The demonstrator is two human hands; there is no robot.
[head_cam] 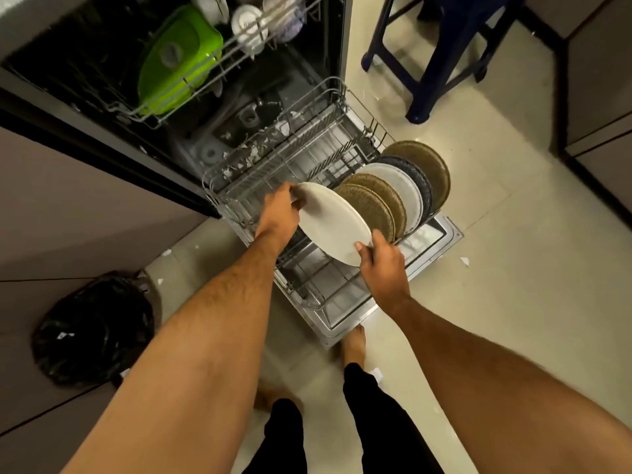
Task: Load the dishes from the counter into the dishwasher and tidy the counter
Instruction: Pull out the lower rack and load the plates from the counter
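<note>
Over lower rack (239, 186): both hands grip white plate (333, 224).

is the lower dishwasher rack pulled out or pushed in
Pulled out: the lower rack sits over the open door, plates standing in it.

A black bin bag (94, 331) lines a bin on the floor at lower left, standing against brown cabinet fronts (68, 213). A dark blue plastic stool (441, 53) stands on the pale floor tiles (513, 268) at upper right, near more cabinets (598, 97) along the right edge. Small white scraps (464, 261) lie scattered on the tiles. Two bare feet (354, 347) and black trouser legs (376, 422) show at the bottom.
</note>
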